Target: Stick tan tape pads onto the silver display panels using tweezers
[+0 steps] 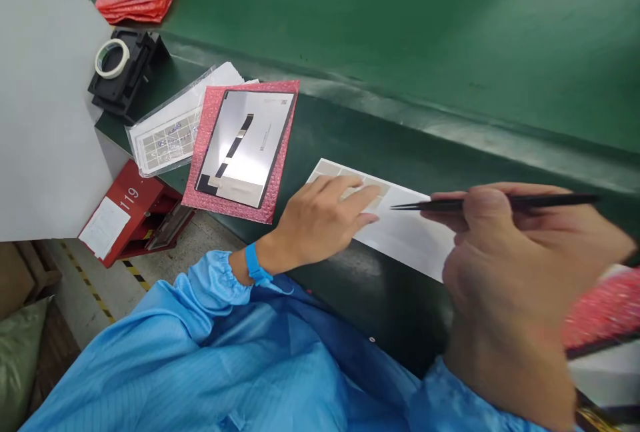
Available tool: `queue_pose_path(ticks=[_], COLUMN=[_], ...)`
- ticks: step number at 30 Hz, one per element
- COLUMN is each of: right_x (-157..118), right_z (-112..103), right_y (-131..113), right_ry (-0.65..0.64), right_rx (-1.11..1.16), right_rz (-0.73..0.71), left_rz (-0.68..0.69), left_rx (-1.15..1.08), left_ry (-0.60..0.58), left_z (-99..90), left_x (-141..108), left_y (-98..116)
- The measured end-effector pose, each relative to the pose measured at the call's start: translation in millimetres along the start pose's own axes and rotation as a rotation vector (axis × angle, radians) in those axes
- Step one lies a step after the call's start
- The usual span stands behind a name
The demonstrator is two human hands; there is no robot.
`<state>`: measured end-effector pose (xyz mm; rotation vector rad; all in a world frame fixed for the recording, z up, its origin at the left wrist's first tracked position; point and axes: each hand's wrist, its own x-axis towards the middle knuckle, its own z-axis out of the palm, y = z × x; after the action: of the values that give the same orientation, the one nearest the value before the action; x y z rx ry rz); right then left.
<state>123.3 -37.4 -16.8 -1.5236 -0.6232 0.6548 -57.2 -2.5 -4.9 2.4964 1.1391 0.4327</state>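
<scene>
My left hand (323, 219) rests on a white sheet of beige stickers (410, 239), its fingers spread and covering part of the sticker grid. The right half of the sheet is bare white backing. In my right hand (515, 272) is a pair of black tweezers (545, 201), pinched between thumb and fingers. Their tips point left over the sheet, close to my left fingers; whether they touch it I cannot tell. Left of the sheet, a flat display panel (270, 132) with a dark ribbon cable lies on a pink bubble-wrap bag (279, 202).
A plastic sleeve of sticker sheets (170, 142) lies partly under the pink bag. Farther left, a tape roll (112, 59) sits on a black fixture (127, 82). Red bags (145, 9) are stacked at the back. A red box (120, 212) stands below the bench edge. More bubble wrap (603, 309) lies right.
</scene>
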Motion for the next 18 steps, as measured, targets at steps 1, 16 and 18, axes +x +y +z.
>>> queue_pose_path(ticks=[1, 16, 18], right_x=[7, 8, 8], right_z=[5, 13, 12], right_y=[8, 14, 14], right_ry=[0.010, 0.061, 0.078], right_rx=[0.028, -0.199, -0.196], right_rz=[-0.019, -0.117, -0.108], left_rz=[0.007, 0.012, 0.013], left_rx=[0.072, 0.110, 0.102], left_ry=[-0.002, -0.053, -0.044], left_z=[3.8, 0.8, 1.7], left_x=[4, 11, 10], left_y=[-4, -6, -6])
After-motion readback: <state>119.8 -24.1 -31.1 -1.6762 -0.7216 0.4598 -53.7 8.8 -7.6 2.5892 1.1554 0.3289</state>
